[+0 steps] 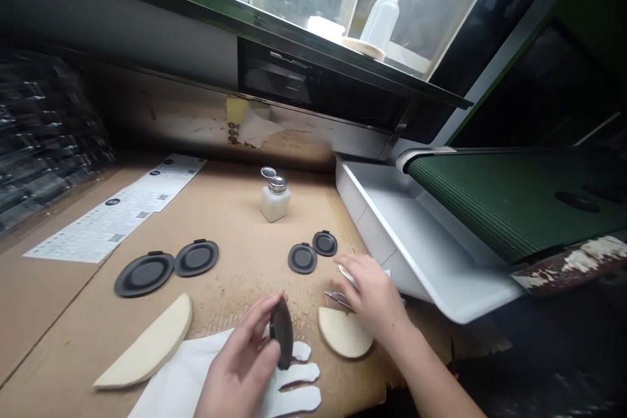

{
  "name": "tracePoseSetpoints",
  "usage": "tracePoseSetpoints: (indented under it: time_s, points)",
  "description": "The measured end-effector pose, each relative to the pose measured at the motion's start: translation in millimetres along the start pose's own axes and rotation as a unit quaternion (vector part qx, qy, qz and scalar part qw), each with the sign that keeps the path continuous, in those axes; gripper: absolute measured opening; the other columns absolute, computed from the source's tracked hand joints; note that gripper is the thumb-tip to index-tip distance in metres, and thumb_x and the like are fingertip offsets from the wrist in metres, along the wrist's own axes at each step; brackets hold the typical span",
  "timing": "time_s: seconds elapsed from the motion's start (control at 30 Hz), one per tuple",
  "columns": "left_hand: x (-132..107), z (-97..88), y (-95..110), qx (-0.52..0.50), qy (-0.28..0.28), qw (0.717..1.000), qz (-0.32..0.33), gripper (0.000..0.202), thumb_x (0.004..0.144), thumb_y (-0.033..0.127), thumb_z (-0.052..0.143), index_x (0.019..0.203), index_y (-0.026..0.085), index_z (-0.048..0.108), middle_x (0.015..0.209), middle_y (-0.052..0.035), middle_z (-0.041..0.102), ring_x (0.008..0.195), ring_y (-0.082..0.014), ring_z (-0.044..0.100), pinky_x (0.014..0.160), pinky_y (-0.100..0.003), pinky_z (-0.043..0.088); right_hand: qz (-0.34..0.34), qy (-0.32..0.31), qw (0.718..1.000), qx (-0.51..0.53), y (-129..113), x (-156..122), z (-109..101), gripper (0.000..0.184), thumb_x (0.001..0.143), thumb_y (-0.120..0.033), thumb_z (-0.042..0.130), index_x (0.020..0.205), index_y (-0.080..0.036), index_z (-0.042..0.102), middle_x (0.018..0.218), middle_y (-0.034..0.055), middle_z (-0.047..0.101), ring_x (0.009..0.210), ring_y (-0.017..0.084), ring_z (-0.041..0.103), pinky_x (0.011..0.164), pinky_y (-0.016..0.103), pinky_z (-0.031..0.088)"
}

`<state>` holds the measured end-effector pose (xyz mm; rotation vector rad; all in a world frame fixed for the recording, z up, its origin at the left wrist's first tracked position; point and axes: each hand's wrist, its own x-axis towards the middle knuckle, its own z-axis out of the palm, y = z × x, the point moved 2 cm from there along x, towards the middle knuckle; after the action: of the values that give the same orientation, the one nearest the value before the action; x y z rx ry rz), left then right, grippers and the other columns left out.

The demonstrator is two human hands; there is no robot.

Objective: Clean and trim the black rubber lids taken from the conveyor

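Observation:
My left hand [240,366] is closed on a black round plastic lid [281,333], held on edge between thumb and fingers. Beneath it lies a white glove [298,375], spread on the cardboard. My right hand [369,294] is curled over a whitish item [347,274] that its fingers mostly hide. A pointed metal tool [337,298] shows under that hand. Just below lies a pale half-round pad [345,333]. Ahead of my hands sit two smaller black lids, one nearer [302,258] and one farther [324,243].
Larger black lids [145,273] and a pale curved piece [147,346] lie left. A pump-top bottle [275,199] stands with its cap raised. Label sheets [122,209] lie behind. At right are a white tray [416,261] and a green conveyor belt [499,202]; clear plastic trays [46,130] stack at left.

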<state>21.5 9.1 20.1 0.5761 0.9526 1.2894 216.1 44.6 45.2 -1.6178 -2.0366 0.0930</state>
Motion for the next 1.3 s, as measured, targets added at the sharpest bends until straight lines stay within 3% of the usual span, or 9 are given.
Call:
tracePoseSetpoints:
  time_s: [0.1, 0.23, 0.33, 0.47, 0.6, 0.73, 0.93, 1.13, 1.3]
  points:
    - [10, -3.7, -6, -0.136, -0.019, 0.981, -0.133, 0.035, 0.075, 0.033, 0.062, 0.107, 0.019, 0.066, 0.112, -0.0107, 0.066, 0.111, -0.0288, 0.054, 0.103, -0.045, 0.032, 0.017, 0.014, 0.997, -0.072, 34, 8, 12, 0.014, 0.084, -0.022, 0.051, 0.079, -0.021, 0.064, 0.082, 0.0069, 0.064, 0.083, 0.022, 0.058, 0.07, 0.033, 0.046]
    - [14, -7.4, -9, -0.214, -0.035, 0.962, -0.167, 0.031, 0.081, 0.031, 0.054, 0.106, 0.015, 0.066, 0.105, -0.0135, 0.069, 0.102, -0.0272, 0.059, 0.094, -0.046, 0.041, 0.011, 0.024, 0.997, -0.075, 46, 8, 16, 0.019, 0.086, -0.025, 0.051, 0.07, -0.022, 0.061, 0.071, 0.0028, 0.06, 0.073, 0.018, 0.056, 0.057, 0.027, 0.042]
    - [13, -9.1, -10, -0.239, -0.032, 0.954, -0.177, 0.03, 0.083, 0.031, 0.052, 0.102, 0.013, 0.068, 0.105, -0.0153, 0.068, 0.103, -0.0279, 0.058, 0.087, -0.043, 0.045, 0.01, 0.048, 0.998, -0.039, 25, 8, 5, 0.018, 0.089, -0.026, 0.046, 0.078, -0.022, 0.061, 0.078, 0.0025, 0.06, 0.074, 0.015, 0.057, 0.063, 0.026, 0.045]
    - [13, -9.4, -14, -0.243, -0.047, 0.951, -0.185, 0.029, 0.084, 0.031, 0.051, 0.099, 0.013, 0.069, 0.102, -0.0153, 0.069, 0.097, -0.0285, 0.06, 0.078, -0.043, 0.049, -0.047, 0.022, 0.996, 0.077, -28, 10, 2, 0.014, 0.087, -0.025, 0.049, 0.081, -0.023, 0.062, 0.079, 0.0018, 0.06, 0.072, 0.013, 0.057, 0.065, 0.024, 0.046]
    - [15, -12.7, -18, -0.258, -0.042, 0.949, -0.178, 0.025, 0.084, 0.025, 0.051, 0.101, 0.019, 0.069, 0.111, -0.007, 0.066, 0.111, -0.0239, 0.052, 0.091, -0.037, 0.044, -0.129, -0.025, 0.99, 0.049, -68, 11, 21, 0.015, 0.087, -0.023, 0.049, 0.082, -0.022, 0.063, 0.079, 0.002, 0.06, 0.07, 0.013, 0.054, 0.062, 0.025, 0.043]
    - [16, -13.8, -20, -0.262, -0.067, 0.948, -0.17, 0.028, 0.086, 0.027, 0.05, 0.107, 0.02, 0.067, 0.115, -0.0073, 0.064, 0.119, -0.0275, 0.045, 0.097, -0.042, 0.039, -0.147, -0.053, 0.988, -0.007, -72, 14, 34, 0.016, 0.088, -0.024, 0.047, 0.082, -0.021, 0.061, 0.078, 0.0011, 0.06, 0.071, 0.013, 0.052, 0.062, 0.024, 0.039]
    - [16, -14.1, -23, -0.243, -0.071, 0.953, -0.168, 0.031, 0.087, 0.027, 0.048, 0.113, 0.019, 0.063, 0.123, -0.0075, 0.059, 0.122, -0.0283, 0.042, 0.098, -0.042, 0.039, -0.182, -0.049, 0.978, -0.083, -65, 12, 31, 0.025, 0.091, -0.023, 0.04, 0.075, -0.019, 0.059, 0.073, 0.001, 0.058, 0.064, 0.012, 0.048, 0.057, 0.025, 0.034]
    - [13, -14.4, -24, -0.209, -0.066, 0.962, -0.165, 0.031, 0.087, 0.029, 0.048, 0.112, 0.019, 0.064, 0.126, -0.0074, 0.057, 0.121, -0.0296, 0.043, 0.096, -0.043, 0.041, -0.153, -0.043, 0.985, -0.06, -60, 10, 24, 0.024, 0.09, -0.026, 0.044, 0.073, -0.019, 0.061, 0.073, 0.001, 0.059, 0.067, 0.012, 0.051, 0.059, 0.024, 0.035]
    - [13, -11.2, -19, -0.184, -0.081, 0.969, -0.145, 0.03, 0.086, 0.027, 0.049, 0.11, 0.017, 0.064, 0.12, -0.0089, 0.061, 0.119, -0.029, 0.044, 0.096, -0.041, 0.042, -0.19, -0.037, 0.979, -0.066, -65, 16, 30, 0.029, 0.091, -0.026, 0.04, 0.072, -0.02, 0.06, 0.073, 0.0004, 0.059, 0.065, 0.011, 0.051, 0.055, 0.024, 0.034]
